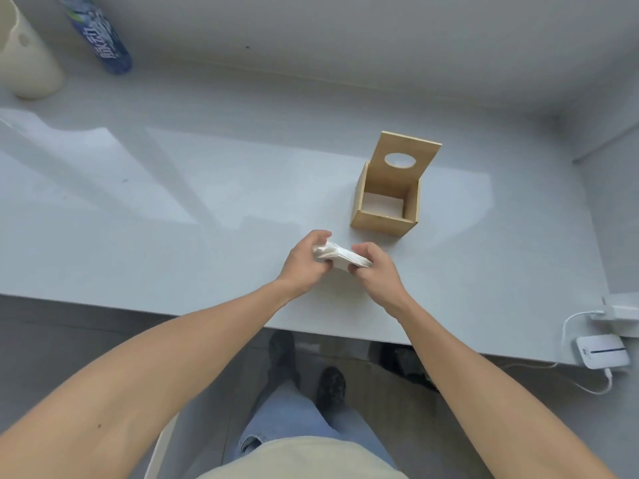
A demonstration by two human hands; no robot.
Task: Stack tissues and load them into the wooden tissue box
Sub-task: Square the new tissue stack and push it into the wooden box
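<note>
A small stack of white tissues [340, 256] is held just above the white table, squeezed from both sides. My left hand [304, 261] grips its left end and my right hand [375, 267] grips its right end. Just beyond the hands, slightly to the right, stands the wooden tissue box [383, 221]. Its hinged lid [408, 157], with an oval hole, is tipped back upright, so the box is open on top. Something white lies at the bottom of the box.
A cream cylinder [24, 53] and a blue bottle [102, 36] stand at the table's far left. A white device with cables [601, 350] sits at the right near edge of the table [173, 216]. A wall runs along the back.
</note>
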